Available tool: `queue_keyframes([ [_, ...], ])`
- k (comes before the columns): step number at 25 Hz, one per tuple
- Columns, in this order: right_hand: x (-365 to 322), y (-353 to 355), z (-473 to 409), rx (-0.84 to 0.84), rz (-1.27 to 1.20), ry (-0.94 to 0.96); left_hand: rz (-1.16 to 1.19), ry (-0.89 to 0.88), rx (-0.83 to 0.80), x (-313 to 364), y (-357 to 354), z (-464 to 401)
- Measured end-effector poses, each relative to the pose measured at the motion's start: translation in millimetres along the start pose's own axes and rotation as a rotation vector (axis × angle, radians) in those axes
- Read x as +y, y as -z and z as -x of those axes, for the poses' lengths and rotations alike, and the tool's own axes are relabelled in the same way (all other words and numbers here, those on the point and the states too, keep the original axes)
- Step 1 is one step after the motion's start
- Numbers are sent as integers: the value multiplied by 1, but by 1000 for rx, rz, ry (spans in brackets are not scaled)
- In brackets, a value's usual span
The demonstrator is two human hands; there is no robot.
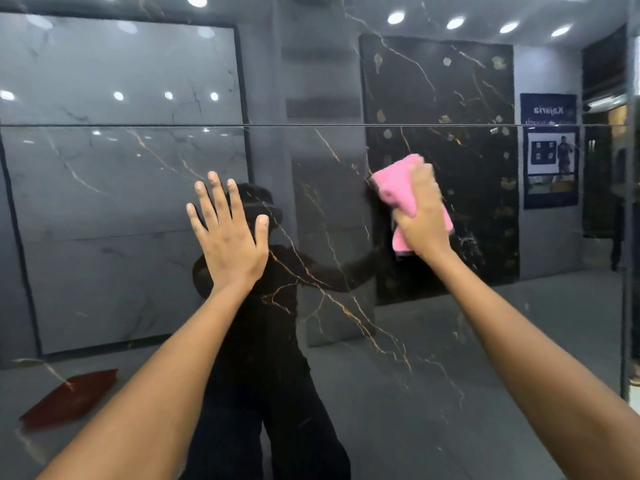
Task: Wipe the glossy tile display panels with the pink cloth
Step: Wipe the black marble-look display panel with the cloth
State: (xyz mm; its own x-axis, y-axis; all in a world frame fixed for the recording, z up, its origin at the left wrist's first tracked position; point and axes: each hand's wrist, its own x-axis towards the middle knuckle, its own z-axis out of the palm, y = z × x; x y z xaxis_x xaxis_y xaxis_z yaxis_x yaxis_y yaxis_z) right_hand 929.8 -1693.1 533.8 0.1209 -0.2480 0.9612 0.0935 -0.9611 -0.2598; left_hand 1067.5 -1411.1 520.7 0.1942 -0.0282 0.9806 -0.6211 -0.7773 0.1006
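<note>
Your left hand (230, 233) lay flat on the shiny dark tile panel (346, 358), fingers straight and spread apart. Your right hand (424, 218) was curled tight around the pink cloth (398, 188) and pushed it against the same panel, off to the right of your left hand and a bit higher. The cloth was bunched up, with pink bits sticking out above and below your fist. A thin line (311, 125) ran across the panel just above both hands. The cloth looked a little blurry, so its edges were hard to see.
</note>
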Motion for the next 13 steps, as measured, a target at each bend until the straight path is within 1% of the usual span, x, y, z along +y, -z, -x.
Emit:
queue_keyframes([
  [1,-6,0,2,69,-53,-163,31,-9,-17,-1,2,0],
  [2,-17,-7,15,85,-86,-226,90,-3,-34,0,5,6],
  [3,-31,-19,39,27,-102,-172,147,15,-48,1,6,20],
  [4,-42,-31,72,-91,-67,15,180,45,-58,3,5,45],
  [6,-52,-45,143,-419,108,619,141,73,-71,7,-3,102],
  [7,-47,-44,164,-564,208,848,95,52,-85,5,-9,127],
  [8,-37,-41,167,-649,265,962,55,14,-98,1,-15,145],
  [9,-29,-35,156,-629,264,956,21,-24,-99,-3,-22,155],
  [10,-19,-31,137,-532,253,860,-4,-42,-95,-7,-28,158],
  [11,-14,-24,112,-392,229,689,-18,-37,-90,-9,-31,158],
  [13,-5,-10,50,-53,143,300,-28,-19,-68,-5,-30,156],
])
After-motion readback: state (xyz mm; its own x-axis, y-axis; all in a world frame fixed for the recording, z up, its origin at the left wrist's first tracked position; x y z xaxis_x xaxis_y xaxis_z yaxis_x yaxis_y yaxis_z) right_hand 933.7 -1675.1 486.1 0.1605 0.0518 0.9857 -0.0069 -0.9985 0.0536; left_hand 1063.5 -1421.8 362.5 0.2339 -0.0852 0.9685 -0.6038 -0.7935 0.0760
